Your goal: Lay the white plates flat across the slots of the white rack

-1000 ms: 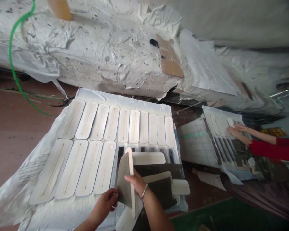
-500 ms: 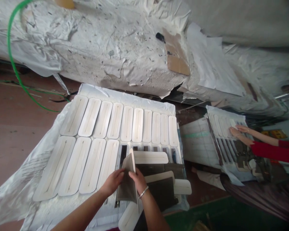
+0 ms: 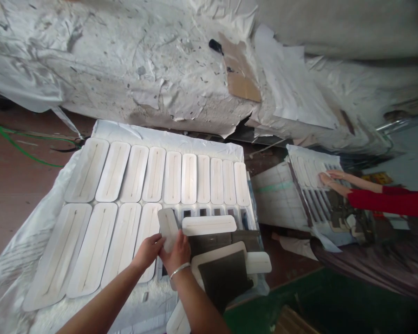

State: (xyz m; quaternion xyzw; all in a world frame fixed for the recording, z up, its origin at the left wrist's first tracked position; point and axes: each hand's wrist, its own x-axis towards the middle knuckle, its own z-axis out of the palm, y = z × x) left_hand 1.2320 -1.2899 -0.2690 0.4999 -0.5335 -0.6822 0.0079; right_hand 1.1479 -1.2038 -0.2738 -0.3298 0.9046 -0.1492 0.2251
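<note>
Between my hands is a pale rounded panel [image 3: 167,223], tilted, its light face upward. My left hand [image 3: 148,250] is closed on the panel's lower left edge. My right hand [image 3: 177,250], with a bracelet at the wrist, grips its lower right part. Beneath lies a white-covered board [image 3: 139,134] with two rows of similar rounded panels [image 3: 190,178], each marked by a thin lengthwise line. Dark strips [image 3: 202,212] show in uncovered places right of the lower row. To the right, loose panels [image 3: 209,224] and dark-backed pieces [image 3: 225,278] lie overlapping.
A long bench draped in stained white sheeting [image 3: 111,74] runs behind the board, with a cardboard piece [image 3: 242,69] on it. At right, a person's red-sleeved arms [image 3: 369,199] reach over a second board [image 3: 311,167]. A green hose [image 3: 17,146] lies at left.
The held panel has turned from edge-on, dark side showing, to light face up, and both hands have shifted left in view. The whole scene has slid left with the camera.
</note>
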